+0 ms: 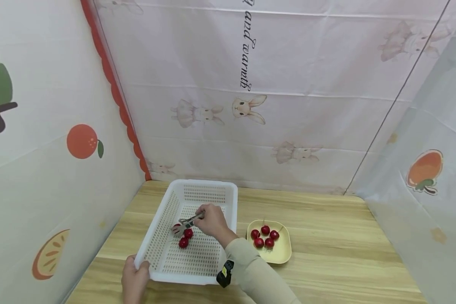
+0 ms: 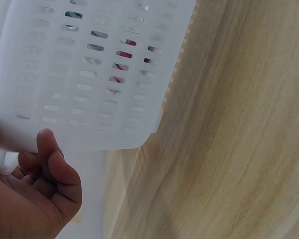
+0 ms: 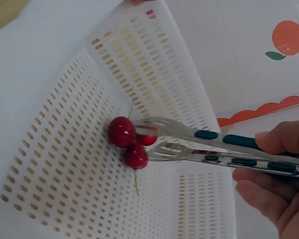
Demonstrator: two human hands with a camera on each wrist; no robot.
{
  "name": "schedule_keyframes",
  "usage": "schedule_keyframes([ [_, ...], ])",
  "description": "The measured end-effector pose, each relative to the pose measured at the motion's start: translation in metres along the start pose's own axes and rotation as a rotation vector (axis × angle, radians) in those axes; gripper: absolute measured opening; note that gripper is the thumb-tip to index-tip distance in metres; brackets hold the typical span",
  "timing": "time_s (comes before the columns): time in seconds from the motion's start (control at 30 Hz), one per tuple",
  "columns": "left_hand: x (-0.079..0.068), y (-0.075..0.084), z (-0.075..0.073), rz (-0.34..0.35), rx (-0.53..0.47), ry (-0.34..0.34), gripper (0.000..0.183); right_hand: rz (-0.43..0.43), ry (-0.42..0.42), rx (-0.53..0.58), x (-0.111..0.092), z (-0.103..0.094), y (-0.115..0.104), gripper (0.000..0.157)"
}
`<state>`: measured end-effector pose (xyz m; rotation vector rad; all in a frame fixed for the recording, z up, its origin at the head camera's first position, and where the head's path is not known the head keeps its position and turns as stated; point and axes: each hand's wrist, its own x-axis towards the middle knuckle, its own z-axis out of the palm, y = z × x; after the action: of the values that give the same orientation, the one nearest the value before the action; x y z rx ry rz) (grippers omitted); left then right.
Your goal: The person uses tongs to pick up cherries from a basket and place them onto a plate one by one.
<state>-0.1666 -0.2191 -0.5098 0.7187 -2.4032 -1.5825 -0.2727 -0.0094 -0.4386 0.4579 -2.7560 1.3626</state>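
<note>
The right grip [image 1: 212, 221] pinches metal tongs [image 3: 217, 136], their parted tips at three red cherries [image 3: 121, 132] lying left of it in a white basket [image 1: 232, 200]. The left grip [image 1: 134, 276] is curled around the basket's corner. Right of the right grip, a yellow dish [image 1: 283, 249] with five more cherries [image 1: 269, 242] sits on the worktop [image 1: 334, 236].

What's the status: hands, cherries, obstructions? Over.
Right hand grips tongs; left hand holds basket. Three cherries bunched in basket, five cherries in yellow dish. Nothing visibly blocking.
</note>
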Motion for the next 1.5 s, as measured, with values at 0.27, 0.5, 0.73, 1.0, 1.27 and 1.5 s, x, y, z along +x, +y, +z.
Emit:
schedule_keyframes([
  [0.27,0.003,-0.007,0.007,0.017,-0.011,0.011,0.032,-0.084,0.077,-0.032,-0.004,0.004,0.009,0.007],
  [0.5,0.001,-0.002,0.003,0.006,-0.004,-0.005,0.034,-0.103,0.127,-0.007,-0.004,0.002,0.006,0.009],
  [0.73,0.001,-0.002,0.004,0.023,0.003,-0.001,0.033,-0.049,0.137,0.071,-0.015,-0.008,0.004,0.007],
  [1.0,0.005,-0.011,0.004,0.009,-0.007,0.006,0.035,-0.076,0.215,0.125,-0.030,-0.024,0.005,0.007],
  [1.27,0.019,-0.038,0.010,0.040,-0.023,0.047,0.031,-0.119,0.282,0.113,-0.049,-0.032,0.008,0.007],
  [1.5,0.035,-0.063,0.017,0.043,-0.034,0.055,0.033,-0.162,0.320,0.166,-0.065,-0.043,0.016,0.008],
])
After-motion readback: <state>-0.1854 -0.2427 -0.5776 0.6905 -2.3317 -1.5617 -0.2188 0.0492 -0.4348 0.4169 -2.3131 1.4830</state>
